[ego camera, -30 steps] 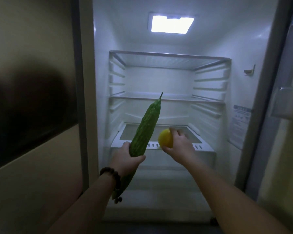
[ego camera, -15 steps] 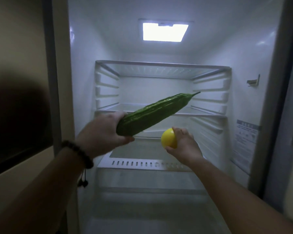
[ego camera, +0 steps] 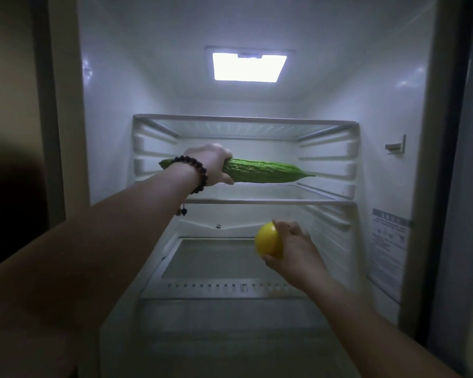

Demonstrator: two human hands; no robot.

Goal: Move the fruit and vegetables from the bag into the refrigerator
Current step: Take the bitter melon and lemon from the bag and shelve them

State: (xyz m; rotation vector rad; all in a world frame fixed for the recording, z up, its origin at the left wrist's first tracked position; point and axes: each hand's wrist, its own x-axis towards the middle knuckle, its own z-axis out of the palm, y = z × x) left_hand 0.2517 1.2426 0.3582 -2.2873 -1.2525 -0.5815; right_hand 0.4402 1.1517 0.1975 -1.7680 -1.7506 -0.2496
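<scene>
The refrigerator point(ego camera: 115, 99) stands open in front of me, lit from its ceiling. My left hand point(ego camera: 212, 165), a bead bracelet on its wrist, grips a long bumpy green bitter gourd point(ego camera: 268, 174) near its left end. The gourd lies level, low over the middle glass shelf point(ego camera: 298, 199); whether it touches the shelf I cannot tell. Lower and to the right, my right hand point(ego camera: 292, 248) holds a round yellow fruit point(ego camera: 266, 242) in front of the space under that shelf. The bag is out of sight.
An upper glass shelf point(ego camera: 243, 121) spans the compartment above the gourd. Below, the glass cover of a drawer point(ego camera: 202, 268) lies flat with a slotted front strip. A label point(ego camera: 388, 255) is stuck on the right inner wall. A dark cabinet panel point(ego camera: 14, 132) borders the left.
My left hand has reached up and into the refrigerator, turning the gourd from slanted to level over the middle shelf. My right hand with the yellow fruit has barely moved. The camera has come closer.
</scene>
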